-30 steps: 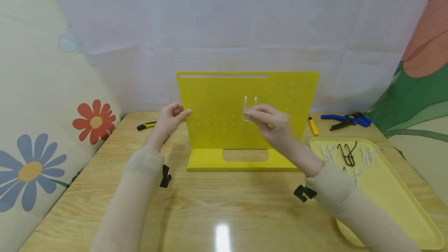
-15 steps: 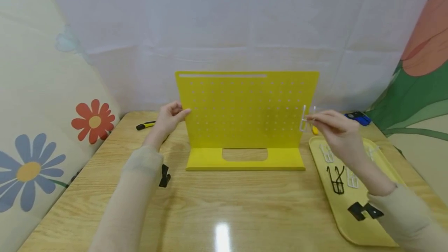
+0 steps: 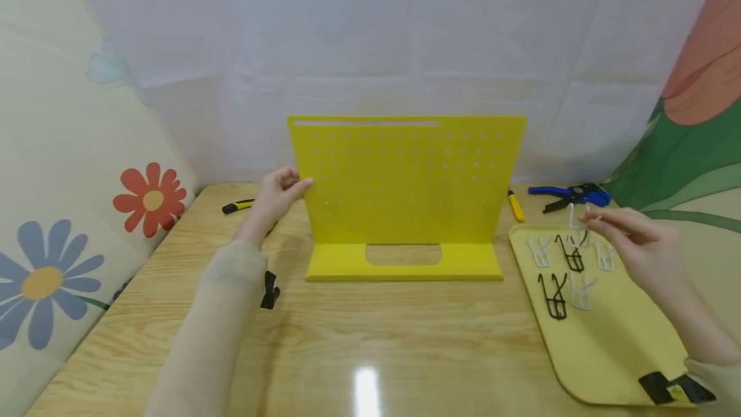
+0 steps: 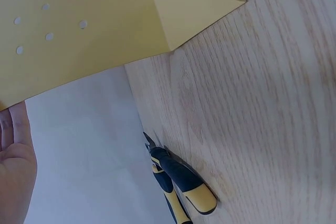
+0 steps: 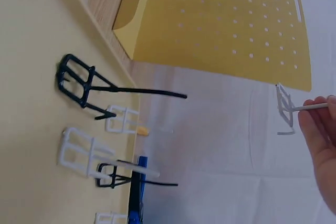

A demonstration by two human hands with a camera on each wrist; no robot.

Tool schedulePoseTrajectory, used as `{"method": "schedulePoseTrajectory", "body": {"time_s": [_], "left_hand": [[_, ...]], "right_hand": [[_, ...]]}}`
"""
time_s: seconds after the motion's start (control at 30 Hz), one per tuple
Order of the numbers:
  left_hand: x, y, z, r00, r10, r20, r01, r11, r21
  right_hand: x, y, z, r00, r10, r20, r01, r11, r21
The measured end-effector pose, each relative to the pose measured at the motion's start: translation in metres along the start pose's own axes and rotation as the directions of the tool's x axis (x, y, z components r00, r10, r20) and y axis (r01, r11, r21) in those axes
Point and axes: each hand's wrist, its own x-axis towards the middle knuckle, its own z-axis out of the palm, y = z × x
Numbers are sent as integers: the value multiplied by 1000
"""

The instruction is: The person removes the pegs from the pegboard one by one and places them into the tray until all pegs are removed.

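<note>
My left hand (image 3: pixel 276 195) grips the left edge of a yellow pegboard (image 3: pixel 399 159), which stands upright on its flat base; the thumb lies on the front and the other fingers are partly hidden behind. Over the far part of the yellow tray (image 3: pixel 625 359), my right hand (image 3: pixel 642 243) pinches a white wire hook (image 5: pixel 285 106) by its stem. Below it on the tray lie more wire hooks: a black hook (image 3: pixel 553 299) and a white hook (image 3: pixel 581 293) nearer, with a white hook (image 3: pixel 540 253), another black hook (image 3: pixel 573 257) and another white hook (image 3: pixel 604 257) behind.
Blue-handled pliers (image 3: pixel 592 194) and a yellow-handled tool (image 3: pixel 516 207) lie behind the tray. Black-and-yellow pliers (image 4: pixel 181 177) rest on the wooden table (image 3: pixel 359 327), left of the pegboard. A white cloth (image 3: pixel 370 37) hangs behind.
My right hand has carried the white wire hook rightward, away from the pegboard's front, to above the tray. My left hand stays on the board's left edge.
</note>
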Motion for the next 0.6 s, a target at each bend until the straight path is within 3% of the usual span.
{"method": "schedulePoseTrajectory", "body": {"time_s": [0.1, 0.13, 0.27, 0.4, 0.5, 0.6], "left_hand": [[-1, 1, 0, 1000, -5, -3, 5, 1000, 2], [-1, 2, 0, 1000, -5, -5, 5, 1000, 3], [-1, 2, -1, 1000, 12, -12, -12, 1000, 1], [-1, 0, 0, 1000, 21, -10, -21, 1000, -8], [0, 0, 1, 1000, 13, -12, -13, 1000, 5], [0, 0, 1, 1000, 10, -9, -10, 1000, 8]], "right_hand": [[-13, 6, -16, 990, 137, 22, -135, 989, -68], [-17, 8, -21, 982, 185, 27, -180, 976, -122], [-34, 20, -41, 948, 312, 67, -296, 938, -179], [-48, 34, -60, 885, 445, 139, -408, 884, -230], [-56, 47, -69, 816, 548, 184, -493, 826, -274], [-64, 62, -74, 776, 589, 226, -511, 796, -324]]}}
